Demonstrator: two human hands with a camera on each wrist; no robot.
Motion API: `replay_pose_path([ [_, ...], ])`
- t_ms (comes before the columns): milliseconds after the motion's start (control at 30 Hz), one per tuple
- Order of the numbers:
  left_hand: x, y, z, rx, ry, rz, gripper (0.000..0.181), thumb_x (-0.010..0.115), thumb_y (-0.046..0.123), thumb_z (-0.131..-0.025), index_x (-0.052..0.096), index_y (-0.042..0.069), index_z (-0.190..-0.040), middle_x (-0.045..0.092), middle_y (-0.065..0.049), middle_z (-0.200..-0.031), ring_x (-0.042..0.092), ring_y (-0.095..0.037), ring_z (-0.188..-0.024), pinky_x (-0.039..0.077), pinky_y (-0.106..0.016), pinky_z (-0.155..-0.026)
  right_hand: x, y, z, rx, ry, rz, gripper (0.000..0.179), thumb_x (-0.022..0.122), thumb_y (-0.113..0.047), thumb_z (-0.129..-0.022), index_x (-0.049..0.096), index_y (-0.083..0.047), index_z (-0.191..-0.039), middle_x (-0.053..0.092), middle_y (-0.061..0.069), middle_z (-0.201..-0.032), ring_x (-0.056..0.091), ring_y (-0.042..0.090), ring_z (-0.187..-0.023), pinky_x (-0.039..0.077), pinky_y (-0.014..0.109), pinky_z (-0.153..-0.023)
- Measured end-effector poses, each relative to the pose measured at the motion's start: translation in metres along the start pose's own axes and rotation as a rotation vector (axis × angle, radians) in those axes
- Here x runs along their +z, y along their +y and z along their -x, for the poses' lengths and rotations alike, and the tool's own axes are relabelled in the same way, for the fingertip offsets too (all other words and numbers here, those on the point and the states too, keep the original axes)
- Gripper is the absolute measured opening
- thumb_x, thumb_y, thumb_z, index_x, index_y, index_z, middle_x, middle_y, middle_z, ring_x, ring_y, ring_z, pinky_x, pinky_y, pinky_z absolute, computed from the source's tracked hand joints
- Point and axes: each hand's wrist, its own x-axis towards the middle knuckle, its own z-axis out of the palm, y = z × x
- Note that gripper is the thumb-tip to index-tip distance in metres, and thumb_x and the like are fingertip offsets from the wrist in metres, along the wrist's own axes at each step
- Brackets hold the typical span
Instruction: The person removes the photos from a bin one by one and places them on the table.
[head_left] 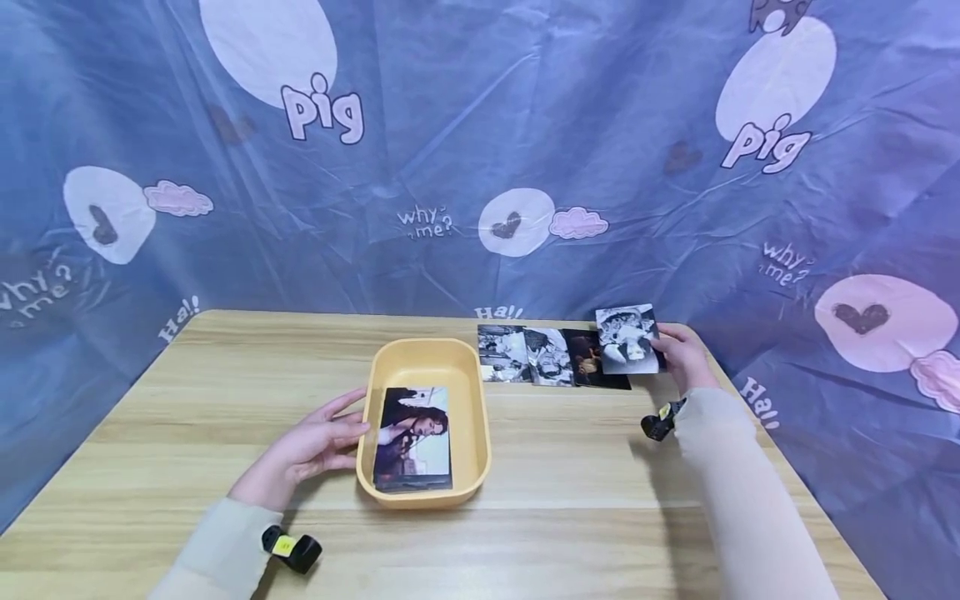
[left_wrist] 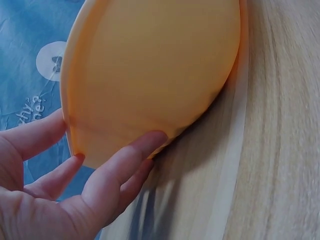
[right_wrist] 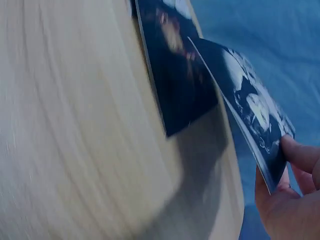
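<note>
My right hand point(head_left: 684, 357) pinches a black-and-white photo card point(head_left: 627, 340) by its right edge, over the back right of the table. In the right wrist view the thumb and fingers point(right_wrist: 300, 155) hold that card tilted above the table edge, near a dark photo card point(right_wrist: 177, 70) lying flat. My left hand point(head_left: 321, 442) touches the left outer wall of a yellow plastic tray point(head_left: 469, 433) with its fingers spread. The left wrist view shows fingertips point(left_wrist: 152, 140) against the tray's wall. Inside the tray lies a stack of photo cards, topped by a color picture point(head_left: 412, 437) of a person.
Two black-and-white photo cards, one left point(head_left: 504, 354) and one beside it point(head_left: 550, 357), lie overlapping in a row with the dark card along the table's back edge. A blue printed cloth point(head_left: 450, 150) hangs behind the wooden table point(head_left: 555, 467).
</note>
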Motion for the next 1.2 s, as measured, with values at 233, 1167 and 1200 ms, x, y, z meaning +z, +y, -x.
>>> replay_pose_path([
  [233,-0.001,-0.002,0.000,-0.001,0.016,-0.001,0.075,0.052,0.005,-0.086,0.005,0.012,-0.143,0.010,-0.026,-0.144,0.051,-0.030,-0.111,0.045,-0.051,-0.086,-0.015,0.013,-0.009,0.083,-0.028,0.005,0.043,0.050,-0.002,-0.087,0.044,-0.015,-0.127,0.054,-0.011,-0.076,0.056,0.004,-0.067,0.050,0.018,-0.065],
  [1167,-0.001,0.002,-0.003,-0.014,-0.010,0.012,0.076,0.054,0.006,-0.085,0.006,0.014,-0.143,0.014,-0.023,-0.144,0.053,-0.027,-0.109,0.045,-0.052,-0.086,0.007,0.015,-0.002,-0.021,0.244,0.308,0.066,0.050,-0.020,-0.086,0.017,0.001,-0.140,0.017,0.019,-0.145,0.016,0.031,-0.132,0.019,0.037,-0.110],
  [1200,-0.001,0.001,-0.003,-0.016,-0.009,0.014,0.076,0.054,0.006,-0.085,0.006,0.014,-0.143,0.014,-0.023,-0.144,0.052,-0.028,-0.109,0.045,-0.052,-0.086,0.010,0.011,0.000,-0.020,0.252,0.280,0.069,0.050,-0.021,-0.086,0.014,0.000,-0.141,0.015,0.018,-0.146,0.016,0.029,-0.132,0.019,0.036,-0.110],
])
